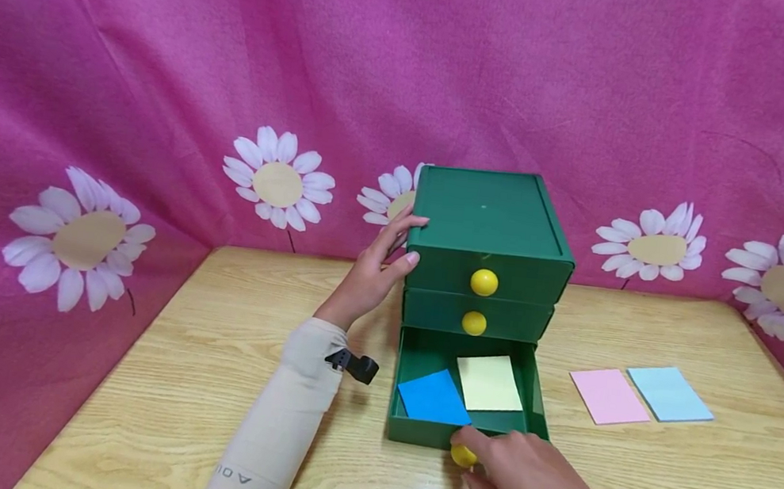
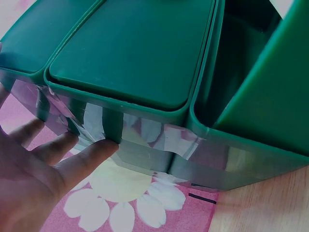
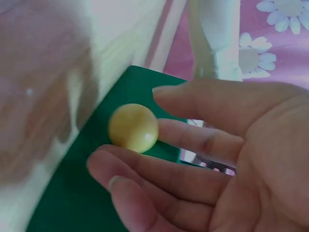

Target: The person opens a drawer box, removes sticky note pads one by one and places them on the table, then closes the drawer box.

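A green cabinet (image 1: 496, 212) with three stacked drawers stands on the table, each with a yellow knob. Its bottom drawer (image 1: 415, 432) is pulled out. Inside lie a blue note pad (image 1: 435, 396) at the left and a pale yellow note pad (image 1: 490, 383) at the right. My left hand (image 1: 370, 278) rests against the cabinet's left side, fingers extended, as the left wrist view also shows. At the bottom drawer's yellow knob (image 3: 133, 128), my right hand (image 1: 535, 483) has its fingers around the knob, with the thumb standing apart from it.
To the right of the cabinet, a pink note pad (image 1: 609, 396) and a light blue note pad (image 1: 669, 394) lie side by side on the wooden table (image 1: 210, 337). Behind hangs a magenta cloth (image 1: 352, 73) printed with white daisies. The upper two drawers are closed.
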`<action>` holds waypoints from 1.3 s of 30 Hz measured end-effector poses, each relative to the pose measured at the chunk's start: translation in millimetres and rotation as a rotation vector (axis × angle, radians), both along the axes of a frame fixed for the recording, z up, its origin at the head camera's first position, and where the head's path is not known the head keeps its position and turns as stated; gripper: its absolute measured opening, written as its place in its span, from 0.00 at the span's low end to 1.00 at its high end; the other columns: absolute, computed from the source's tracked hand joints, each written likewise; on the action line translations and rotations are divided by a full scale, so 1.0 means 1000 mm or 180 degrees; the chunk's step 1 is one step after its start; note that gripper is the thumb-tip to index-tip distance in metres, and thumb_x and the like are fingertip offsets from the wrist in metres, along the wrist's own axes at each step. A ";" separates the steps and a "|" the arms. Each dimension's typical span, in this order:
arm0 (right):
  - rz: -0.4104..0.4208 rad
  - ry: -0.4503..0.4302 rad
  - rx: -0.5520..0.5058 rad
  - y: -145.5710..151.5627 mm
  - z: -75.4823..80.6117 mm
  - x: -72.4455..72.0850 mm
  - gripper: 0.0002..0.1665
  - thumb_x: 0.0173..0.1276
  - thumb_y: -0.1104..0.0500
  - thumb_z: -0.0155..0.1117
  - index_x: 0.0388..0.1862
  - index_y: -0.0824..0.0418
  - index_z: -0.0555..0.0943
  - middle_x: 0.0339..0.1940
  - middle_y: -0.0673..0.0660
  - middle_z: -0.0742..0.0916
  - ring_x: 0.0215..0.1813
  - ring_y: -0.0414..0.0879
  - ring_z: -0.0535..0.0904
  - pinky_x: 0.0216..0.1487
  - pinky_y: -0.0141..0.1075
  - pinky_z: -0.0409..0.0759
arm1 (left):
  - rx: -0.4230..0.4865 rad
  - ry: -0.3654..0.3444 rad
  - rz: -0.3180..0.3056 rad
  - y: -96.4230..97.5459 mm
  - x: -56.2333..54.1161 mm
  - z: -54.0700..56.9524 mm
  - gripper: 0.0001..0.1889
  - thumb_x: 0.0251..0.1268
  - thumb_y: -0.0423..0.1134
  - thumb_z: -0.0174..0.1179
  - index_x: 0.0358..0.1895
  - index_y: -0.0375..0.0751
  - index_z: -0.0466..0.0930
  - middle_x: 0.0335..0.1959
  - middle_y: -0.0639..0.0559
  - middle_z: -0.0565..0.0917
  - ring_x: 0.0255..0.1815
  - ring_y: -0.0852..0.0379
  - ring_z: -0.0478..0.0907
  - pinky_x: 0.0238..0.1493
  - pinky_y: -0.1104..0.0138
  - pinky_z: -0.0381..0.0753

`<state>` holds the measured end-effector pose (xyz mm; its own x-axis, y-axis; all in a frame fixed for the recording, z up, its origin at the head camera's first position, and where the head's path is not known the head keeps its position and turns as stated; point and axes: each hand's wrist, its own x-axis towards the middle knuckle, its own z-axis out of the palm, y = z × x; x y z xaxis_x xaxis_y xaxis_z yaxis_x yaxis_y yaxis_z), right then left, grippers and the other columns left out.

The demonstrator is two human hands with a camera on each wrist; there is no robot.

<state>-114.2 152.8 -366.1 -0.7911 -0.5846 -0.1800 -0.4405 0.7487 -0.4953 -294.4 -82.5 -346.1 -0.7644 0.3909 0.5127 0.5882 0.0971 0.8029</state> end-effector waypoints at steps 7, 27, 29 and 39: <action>-0.0140 0.0394 0.0188 0.002 0.014 0.000 0.15 0.59 0.55 0.71 0.46 0.47 0.83 0.23 0.35 0.81 0.22 0.32 0.71 0.28 0.33 0.75 | -0.0006 0.0005 -0.0001 0.000 -0.001 -0.001 0.24 0.72 0.45 0.49 0.70 0.65 0.62 0.78 0.63 0.48 0.74 0.54 0.56 0.71 0.50 0.57; -0.0248 0.1401 0.0129 -0.017 0.025 -0.017 0.12 0.58 0.51 0.73 0.41 0.49 0.83 0.25 0.40 0.81 0.26 0.33 0.74 0.23 0.30 0.71 | -0.0035 -0.0065 0.0029 0.000 0.001 0.000 0.25 0.72 0.45 0.50 0.70 0.67 0.61 0.78 0.62 0.48 0.74 0.61 0.56 0.69 0.60 0.62; -0.0286 0.1418 0.0158 -0.020 0.024 -0.018 0.13 0.58 0.52 0.73 0.41 0.50 0.83 0.26 0.42 0.82 0.27 0.35 0.75 0.23 0.30 0.71 | -0.0042 -0.0080 0.0039 0.000 0.002 0.000 0.25 0.72 0.44 0.50 0.70 0.67 0.61 0.78 0.62 0.48 0.74 0.60 0.56 0.69 0.60 0.63; -0.0492 0.1144 0.0241 -0.032 0.019 -0.029 0.16 0.60 0.50 0.70 0.45 0.55 0.84 0.32 0.50 0.84 0.29 0.40 0.74 0.27 0.36 0.74 | -0.0017 -0.0138 -0.0024 0.000 0.026 0.024 0.25 0.72 0.37 0.48 0.71 0.45 0.60 0.79 0.49 0.48 0.75 0.48 0.54 0.67 0.53 0.66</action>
